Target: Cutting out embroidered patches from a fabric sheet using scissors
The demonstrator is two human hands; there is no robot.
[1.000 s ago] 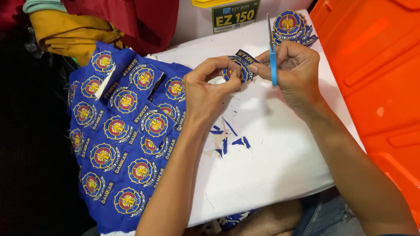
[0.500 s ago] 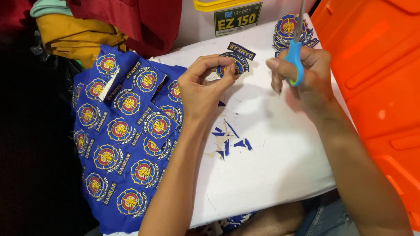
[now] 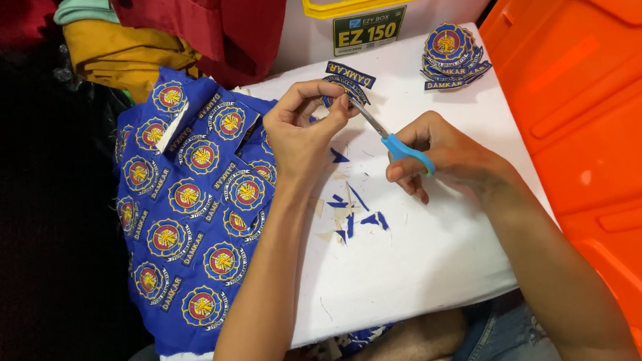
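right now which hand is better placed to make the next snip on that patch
The right hand: it already grips the blue-handled scissors, whose blades point at the patch. The left hand pinches that patch over the white board, so it is better placed to steady and turn it.

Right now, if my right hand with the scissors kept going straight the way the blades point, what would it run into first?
The right hand aims the scissors up and to the left. First in that line is the blue patch pinched by the left hand; the blade tips look already at its edge, though depth is hard to judge.
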